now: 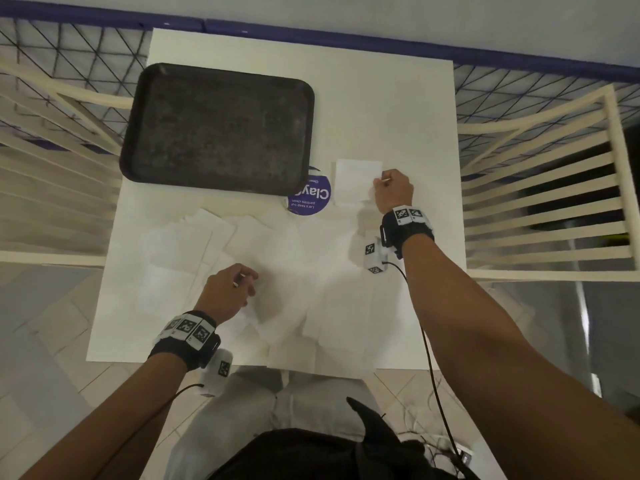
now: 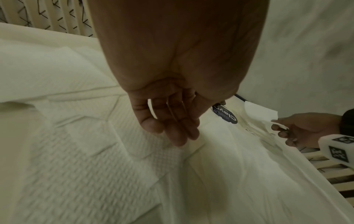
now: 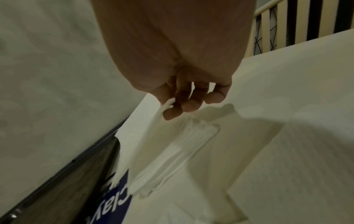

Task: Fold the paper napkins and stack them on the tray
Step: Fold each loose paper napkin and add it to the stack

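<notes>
Right hand (image 1: pixel 393 190) pinches a folded napkin (image 1: pixel 356 180) by its near-right corner between thumb and fingertips, the napkin lifted just off the white table (image 1: pixel 398 109), right of the purple round sticker (image 1: pixel 311 199). Dark tray (image 1: pixel 218 126) sits at the far left of the table, nothing on it, apart from the held napkin. Left hand (image 1: pixel 230 292) rests over the loose unfolded napkins (image 1: pixel 194 247) spread across the near table, fingers relaxed and slightly bent, tips touching paper, gripping nothing.
</notes>
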`<state>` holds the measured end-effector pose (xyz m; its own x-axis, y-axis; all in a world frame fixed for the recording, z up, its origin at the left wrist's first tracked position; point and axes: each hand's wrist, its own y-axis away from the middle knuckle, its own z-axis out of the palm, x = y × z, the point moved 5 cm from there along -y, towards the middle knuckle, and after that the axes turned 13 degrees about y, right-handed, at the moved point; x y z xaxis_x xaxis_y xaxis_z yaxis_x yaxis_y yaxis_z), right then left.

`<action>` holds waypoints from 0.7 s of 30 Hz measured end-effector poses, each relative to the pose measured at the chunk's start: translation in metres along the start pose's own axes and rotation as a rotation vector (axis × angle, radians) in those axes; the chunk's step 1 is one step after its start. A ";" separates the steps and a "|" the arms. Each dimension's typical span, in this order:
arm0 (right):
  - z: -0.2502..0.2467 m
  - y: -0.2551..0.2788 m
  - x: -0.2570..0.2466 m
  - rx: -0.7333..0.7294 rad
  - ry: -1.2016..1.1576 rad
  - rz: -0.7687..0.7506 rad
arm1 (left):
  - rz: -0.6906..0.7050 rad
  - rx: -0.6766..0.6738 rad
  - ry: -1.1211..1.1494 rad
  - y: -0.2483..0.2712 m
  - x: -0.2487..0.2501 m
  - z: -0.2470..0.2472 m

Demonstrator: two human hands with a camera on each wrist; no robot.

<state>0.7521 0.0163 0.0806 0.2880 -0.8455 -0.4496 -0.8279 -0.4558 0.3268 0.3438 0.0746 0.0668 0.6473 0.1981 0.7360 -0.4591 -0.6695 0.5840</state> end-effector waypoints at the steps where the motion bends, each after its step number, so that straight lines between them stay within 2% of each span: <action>1: 0.002 -0.003 0.002 -0.006 0.006 0.001 | -0.002 0.003 0.001 -0.001 0.000 0.001; 7: 0.011 -0.010 0.009 -0.043 0.102 0.004 | -0.017 0.013 -0.008 -0.004 0.006 0.005; 13: 0.006 -0.001 0.010 0.028 0.052 0.067 | -0.001 0.018 -0.010 -0.006 0.014 0.006; 18: 0.011 0.031 -0.001 0.116 -0.060 -0.028 | 0.026 0.029 -0.001 -0.003 0.014 -0.001; 21: 0.027 0.063 -0.013 0.092 -0.104 -0.140 | 0.043 0.057 0.003 0.000 0.012 -0.008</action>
<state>0.6831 0.0060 0.0847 0.3564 -0.7402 -0.5702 -0.8249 -0.5359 0.1801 0.3464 0.0829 0.0779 0.6260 0.1705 0.7610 -0.4508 -0.7171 0.5315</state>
